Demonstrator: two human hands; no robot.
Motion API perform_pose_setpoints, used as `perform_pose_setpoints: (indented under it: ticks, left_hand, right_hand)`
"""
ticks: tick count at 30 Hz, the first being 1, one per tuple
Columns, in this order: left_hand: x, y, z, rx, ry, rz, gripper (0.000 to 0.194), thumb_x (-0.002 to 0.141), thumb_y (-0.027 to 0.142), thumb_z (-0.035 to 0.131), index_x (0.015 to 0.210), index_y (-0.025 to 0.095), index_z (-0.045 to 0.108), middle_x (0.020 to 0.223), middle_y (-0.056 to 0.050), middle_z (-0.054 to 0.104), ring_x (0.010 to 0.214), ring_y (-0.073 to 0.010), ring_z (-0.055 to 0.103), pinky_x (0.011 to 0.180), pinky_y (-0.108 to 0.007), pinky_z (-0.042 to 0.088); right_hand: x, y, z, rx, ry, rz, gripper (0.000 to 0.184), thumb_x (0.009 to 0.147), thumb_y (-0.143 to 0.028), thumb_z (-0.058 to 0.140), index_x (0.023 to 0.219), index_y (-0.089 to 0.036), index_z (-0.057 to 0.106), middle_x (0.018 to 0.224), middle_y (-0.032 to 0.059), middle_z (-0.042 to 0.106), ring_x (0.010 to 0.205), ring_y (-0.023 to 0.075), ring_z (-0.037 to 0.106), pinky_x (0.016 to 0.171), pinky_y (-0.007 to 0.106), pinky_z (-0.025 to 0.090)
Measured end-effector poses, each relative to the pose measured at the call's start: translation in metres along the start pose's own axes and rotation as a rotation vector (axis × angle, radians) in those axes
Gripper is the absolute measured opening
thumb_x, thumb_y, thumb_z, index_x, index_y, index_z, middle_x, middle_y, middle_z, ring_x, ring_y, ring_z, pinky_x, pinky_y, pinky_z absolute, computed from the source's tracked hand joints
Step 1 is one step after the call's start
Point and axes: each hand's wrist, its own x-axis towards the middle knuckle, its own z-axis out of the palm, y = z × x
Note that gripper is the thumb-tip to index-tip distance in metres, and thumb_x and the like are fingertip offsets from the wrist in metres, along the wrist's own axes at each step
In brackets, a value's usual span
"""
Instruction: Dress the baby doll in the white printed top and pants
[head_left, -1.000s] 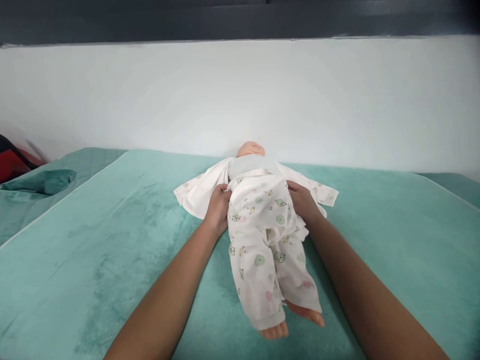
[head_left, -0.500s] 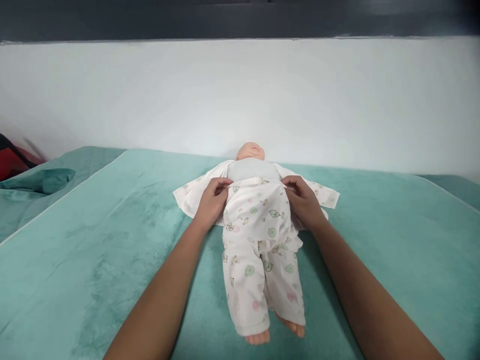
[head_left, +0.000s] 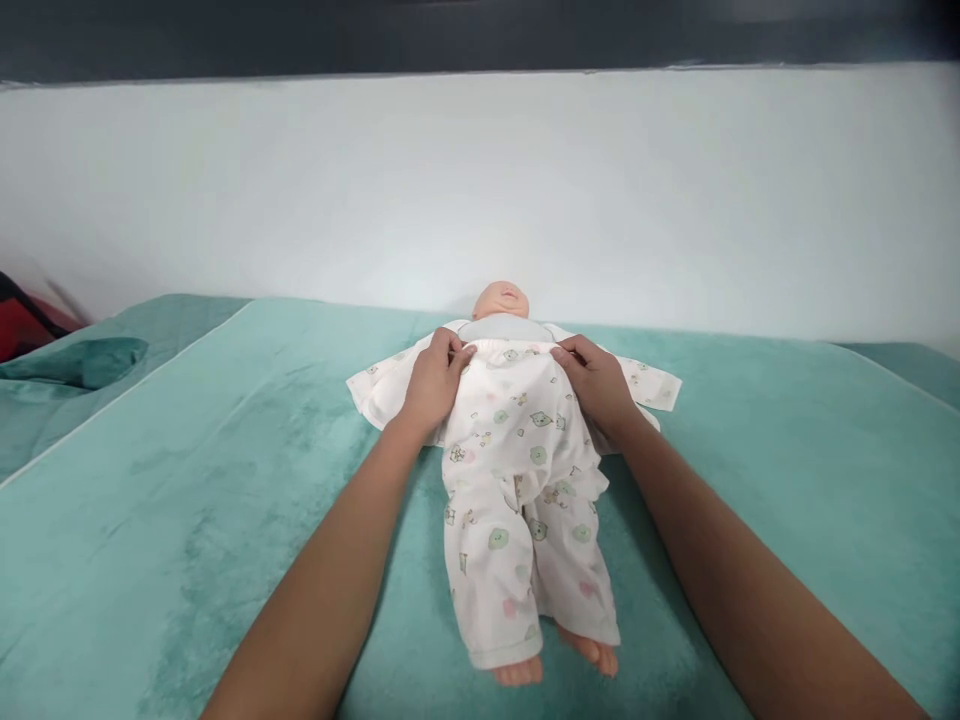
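A baby doll (head_left: 503,299) lies on its back on a teal blanket (head_left: 187,480), head toward the wall, bare feet toward me. It wears white printed trousers (head_left: 521,480) and a grey body shows at its chest. An open white printed top (head_left: 379,385) is spread under it on both sides. My left hand (head_left: 435,378) pinches the trousers' waistband at the doll's left-hand side of the picture. My right hand (head_left: 592,380) grips the waistband on the other side. Both hands are closed on the fabric high on the torso.
A white wall (head_left: 480,190) rises right behind the doll's head. A folded teal cloth (head_left: 82,362) lies at the far left, with a red and black item (head_left: 22,325) beyond it. A second teal surface (head_left: 907,365) shows at the far right.
Both hands have drawn the trousers' waistband up from the doll's belly to its chest, covering most of the grey body. The doll's legs have dropped and slid a little away from me.
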Motion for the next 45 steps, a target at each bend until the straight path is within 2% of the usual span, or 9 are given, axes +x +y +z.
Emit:
perform_pose_setpoints:
  ticks: [6, 12, 17, 20, 26, 32, 36, 39, 45]
  left_hand:
    - [0.043, -0.013, 0.015, 0.047, 0.104, -0.044, 0.018, 0.089, 0.033, 0.051, 0.081, 0.024, 0.038, 0.065, 0.003, 0.046, 0.062, -0.017, 0.043, 0.064, -0.029, 0.028]
    - [0.057, -0.024, 0.021, 0.111, 0.071, -0.063, 0.015, 0.089, 0.032, 0.053, 0.083, 0.023, 0.042, 0.07, 0.002, 0.054, 0.066, -0.0164, 0.049, 0.065, -0.028, 0.032]
    - [0.049, -0.016, 0.015, 0.287, -0.009, 0.056, 0.025, 0.091, 0.043, 0.051, 0.079, 0.021, 0.052, 0.088, -0.004, 0.062, 0.081, -0.0186, 0.055, 0.073, -0.029, 0.037]
    - [0.044, -0.008, 0.012, 0.385, -0.018, 0.056, 0.025, 0.091, 0.042, 0.05, 0.078, 0.021, 0.051, 0.088, -0.005, 0.062, 0.078, -0.0191, 0.055, 0.07, -0.03, 0.037]
    - [0.046, -0.005, 0.014, 0.429, 0.001, -0.01, 0.019, 0.095, 0.035, 0.041, 0.081, 0.022, 0.044, 0.072, -0.003, 0.057, 0.066, -0.019, 0.05, 0.061, -0.03, 0.03]
    - [0.054, -0.022, 0.016, 0.283, 0.119, -0.139, 0.021, 0.089, 0.023, 0.05, 0.071, 0.023, 0.038, 0.068, 0.001, 0.051, 0.064, -0.0159, 0.047, 0.061, -0.028, 0.031]
    - [0.055, -0.029, 0.02, 0.199, 0.143, -0.062, 0.011, 0.083, 0.017, 0.056, 0.074, 0.021, 0.05, 0.076, -0.001, 0.059, 0.075, -0.0167, 0.054, 0.071, -0.029, 0.04]
    - [0.051, -0.03, 0.02, 0.21, 0.124, 0.077, 0.012, 0.082, 0.011, 0.052, 0.08, 0.019, 0.062, 0.091, -0.005, 0.064, 0.089, -0.018, 0.058, 0.084, -0.03, 0.044]
    - [0.029, -0.026, 0.011, 0.278, 0.078, 0.141, 0.026, 0.083, 0.011, 0.047, 0.094, 0.016, 0.07, 0.098, -0.008, 0.066, 0.094, -0.0202, 0.059, 0.09, -0.032, 0.045]
  right_hand:
    - [0.036, 0.011, 0.013, -0.133, 0.016, 0.083, 0.027, 0.086, -0.045, 0.046, 0.072, -0.023, 0.053, 0.072, 0.0009, 0.059, 0.07, 0.0188, 0.049, 0.066, 0.031, 0.036]
    - [0.051, 0.019, 0.02, -0.113, -0.003, 0.135, 0.028, 0.082, -0.045, 0.051, 0.067, -0.022, 0.053, 0.069, 0.0009, 0.059, 0.07, 0.019, 0.052, 0.069, 0.032, 0.039]
    - [0.046, 0.018, 0.02, 0.008, -0.008, -0.17, 0.017, 0.083, -0.038, 0.054, 0.077, -0.022, 0.057, 0.107, 0.0068, 0.064, 0.099, 0.0229, 0.057, 0.087, 0.036, 0.042]
    - [0.049, 0.014, 0.018, 0.064, -0.12, -0.208, 0.014, 0.087, -0.035, 0.051, 0.085, -0.023, 0.057, 0.124, 0.005, 0.062, 0.108, 0.0224, 0.056, 0.091, 0.036, 0.041]
    - [0.066, 0.003, 0.019, -0.266, -0.162, -0.164, 0.023, 0.092, -0.044, 0.043, 0.091, -0.024, 0.055, 0.081, 0.0025, 0.066, 0.074, 0.0219, 0.057, 0.067, 0.031, 0.037]
    - [0.084, -0.003, 0.027, -0.407, -0.125, -0.114, 0.022, 0.089, -0.042, 0.046, 0.083, -0.024, 0.056, 0.077, 0.0037, 0.065, 0.068, 0.0221, 0.054, 0.065, 0.032, 0.035]
    - [0.078, 0.008, 0.034, -0.123, -0.057, 0.026, 0.02, 0.08, -0.043, 0.056, 0.079, -0.023, 0.061, 0.08, 0.0022, 0.067, 0.074, 0.0208, 0.058, 0.069, 0.032, 0.041]
    - [0.064, 0.017, 0.034, 0.081, 0.004, 0.016, 0.019, 0.079, -0.039, 0.057, 0.087, -0.023, 0.063, 0.09, 0.0022, 0.07, 0.085, 0.021, 0.062, 0.078, 0.034, 0.045]
    - [0.029, 0.027, 0.026, 0.064, 0.139, -0.025, 0.023, 0.079, -0.038, 0.056, 0.094, -0.023, 0.065, 0.101, 0.0058, 0.068, 0.092, 0.0213, 0.061, 0.086, 0.037, 0.046]
